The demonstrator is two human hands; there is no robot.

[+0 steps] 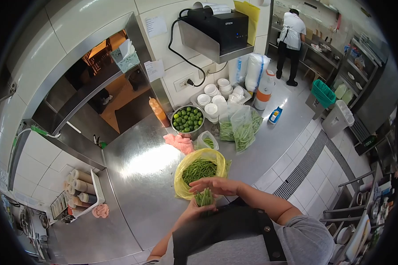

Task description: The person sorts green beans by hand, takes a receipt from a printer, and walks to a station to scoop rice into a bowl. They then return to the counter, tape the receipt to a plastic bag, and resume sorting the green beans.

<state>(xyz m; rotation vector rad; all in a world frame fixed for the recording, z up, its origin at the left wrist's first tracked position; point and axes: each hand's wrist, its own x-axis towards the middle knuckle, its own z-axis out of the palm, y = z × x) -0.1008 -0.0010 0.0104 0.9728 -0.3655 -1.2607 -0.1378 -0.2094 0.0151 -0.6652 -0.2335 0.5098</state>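
Note:
My left hand point(197, 212) is wrapped round a bunch of green beans point(204, 198) whose tips point up. Just above it, my right hand point(216, 185) is stretched out nearly flat over the bunch, near the front rim of a yellow plastic bag point(181, 181). The bag stands open on the steel counter point(141, 194), with a pile of loose green beans point(200, 170) inside. Behind it lie a small clear bag of beans point(208, 142) and a pink cloth point(179, 143). Larger clear bags of green vegetables point(243, 132) are at the back right.
A pot of green limes point(187, 119), an orange sauce bottle point(159, 112), stacked white bowls point(211, 99) and a blue bottle point(275, 115) stand farther back. A white bottle rack point(93, 194) is at left. Another person point(292, 33) works at a far counter.

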